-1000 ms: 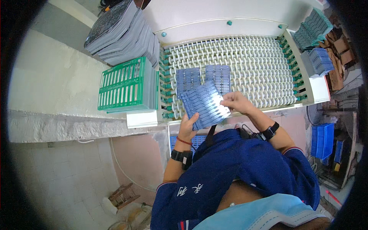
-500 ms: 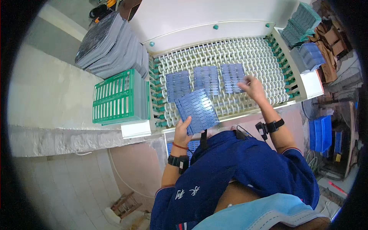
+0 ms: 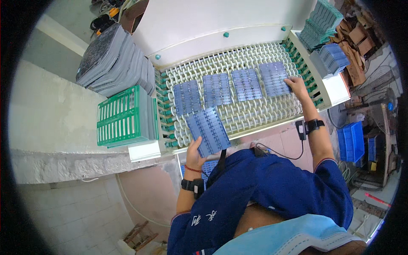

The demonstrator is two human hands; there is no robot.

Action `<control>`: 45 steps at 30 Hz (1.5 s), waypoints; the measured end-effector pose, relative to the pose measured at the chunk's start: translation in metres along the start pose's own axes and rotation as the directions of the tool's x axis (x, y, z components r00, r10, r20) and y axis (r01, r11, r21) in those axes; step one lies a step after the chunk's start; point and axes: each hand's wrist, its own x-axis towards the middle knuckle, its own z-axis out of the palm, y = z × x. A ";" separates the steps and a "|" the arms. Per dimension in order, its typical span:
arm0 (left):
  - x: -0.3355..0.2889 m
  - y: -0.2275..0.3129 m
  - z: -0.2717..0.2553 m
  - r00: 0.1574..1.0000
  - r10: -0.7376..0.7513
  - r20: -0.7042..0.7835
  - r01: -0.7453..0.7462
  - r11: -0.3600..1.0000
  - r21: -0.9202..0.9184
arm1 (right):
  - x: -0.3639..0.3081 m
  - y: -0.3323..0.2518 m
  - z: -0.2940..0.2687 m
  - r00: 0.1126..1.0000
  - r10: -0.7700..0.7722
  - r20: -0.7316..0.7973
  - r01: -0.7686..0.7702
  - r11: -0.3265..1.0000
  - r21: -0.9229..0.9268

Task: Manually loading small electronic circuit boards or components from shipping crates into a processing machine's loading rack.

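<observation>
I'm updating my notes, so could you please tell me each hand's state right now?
Left hand: closed, holding a flat blue rectangular patterned panel.
Right hand: touching the rightmost flat blue panel on the white rollers; whether closed, cannot be told.

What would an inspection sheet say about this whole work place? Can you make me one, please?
Surface: white roller bed, with green fittings along both sides.
Things: four blue panels lie in a row on it; another blue panel is held nearer the person.
Clutter: dark-topped grey stack and green slotted frames at left; green pieces and blue pieces at right.
Hands: left hand grips the nearer panel; right hand touches the rightmost one, grip unclear.
Cables: black cable loops near the right forearm.
Surroundings: blue bin at right.
</observation>
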 end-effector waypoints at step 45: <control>-0.649 -0.141 -0.143 -0.263 0.287 -0.921 -0.901 0.267 0.341 | -0.735 -0.238 0.713 -0.598 0.230 0.768 0.342 0.940 -0.015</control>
